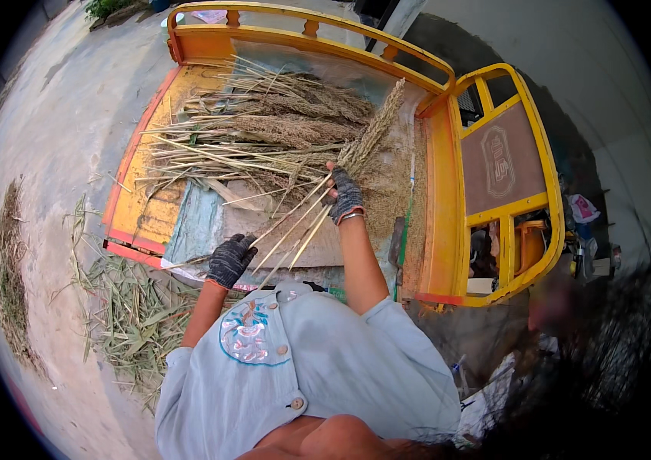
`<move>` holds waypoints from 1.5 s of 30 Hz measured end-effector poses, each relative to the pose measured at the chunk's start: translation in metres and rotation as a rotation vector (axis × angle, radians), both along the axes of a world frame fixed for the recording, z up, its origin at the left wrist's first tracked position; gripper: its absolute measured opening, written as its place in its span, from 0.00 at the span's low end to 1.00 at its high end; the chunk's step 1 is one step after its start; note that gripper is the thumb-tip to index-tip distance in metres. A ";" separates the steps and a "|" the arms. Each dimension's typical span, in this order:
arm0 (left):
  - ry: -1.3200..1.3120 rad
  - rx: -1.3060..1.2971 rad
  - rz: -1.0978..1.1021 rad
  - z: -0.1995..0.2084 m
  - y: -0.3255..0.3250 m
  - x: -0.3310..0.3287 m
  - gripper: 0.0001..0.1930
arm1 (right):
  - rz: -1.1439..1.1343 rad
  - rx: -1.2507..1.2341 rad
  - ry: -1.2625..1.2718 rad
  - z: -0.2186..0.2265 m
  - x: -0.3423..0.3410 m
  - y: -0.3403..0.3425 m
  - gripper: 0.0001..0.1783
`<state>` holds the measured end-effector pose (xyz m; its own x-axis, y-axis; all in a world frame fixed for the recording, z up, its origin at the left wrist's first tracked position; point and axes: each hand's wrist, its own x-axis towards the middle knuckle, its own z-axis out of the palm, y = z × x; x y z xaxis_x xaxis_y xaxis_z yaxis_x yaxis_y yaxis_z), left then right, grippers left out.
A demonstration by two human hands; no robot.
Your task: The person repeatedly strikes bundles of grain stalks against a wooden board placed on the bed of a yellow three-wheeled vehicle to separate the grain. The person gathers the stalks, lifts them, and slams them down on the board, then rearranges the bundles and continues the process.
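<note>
My right hand (346, 195), in a dark fingerless work glove, is closed round a small bunch of sorghum stalks (310, 218). Their seed heads (378, 130) point up and to the right, and the bare stems fan out toward me. Lower left, my left hand (230, 261), gloved alike, is closed round one long stem whose upper end runs to the bunch. Just beyond both hands a heap of cut sorghum (287, 130) lies on the cart bed, with stems to the left and brown heads to the right.
The yellow cart bed (153, 165) has a railing (310, 34) at the back and a yellow-framed panel (506, 161) at right. A dark flat strip (397, 241) lies near its right side. Stripped leaves (138, 307) cover the ground at left, beside a dry plant pile (9, 268).
</note>
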<state>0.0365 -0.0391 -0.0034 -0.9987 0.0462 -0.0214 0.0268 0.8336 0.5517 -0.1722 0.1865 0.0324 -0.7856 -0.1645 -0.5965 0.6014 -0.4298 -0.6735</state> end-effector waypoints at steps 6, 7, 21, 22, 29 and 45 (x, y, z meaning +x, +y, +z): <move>0.273 0.172 0.069 0.011 0.002 0.002 0.11 | -0.217 0.201 -0.032 0.000 -0.007 0.022 0.07; 0.261 0.199 0.085 0.021 0.003 0.000 0.11 | -0.250 0.222 -0.053 0.006 -0.009 0.024 0.07; -0.807 -0.595 0.844 -0.030 -0.168 0.175 0.30 | -0.573 0.219 -0.058 -0.028 -0.036 0.121 0.09; -0.679 -0.573 0.925 -0.035 -0.167 0.173 0.31 | -0.549 0.263 -0.058 -0.032 -0.034 0.110 0.09; 0.495 -0.103 0.346 0.059 -0.012 0.007 0.23 | -0.407 0.170 -0.024 -0.059 -0.007 0.025 0.10; 0.082 0.346 0.092 -0.023 0.085 -0.054 0.15 | -0.130 -0.175 -0.025 -0.033 0.067 -0.022 0.06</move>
<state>-0.0172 0.0454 -0.0265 -0.9968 -0.0530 0.0604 0.0166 0.5992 0.8004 -0.1055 0.1641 -0.0008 -0.7925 -0.1653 -0.5870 0.5485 -0.6138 -0.5677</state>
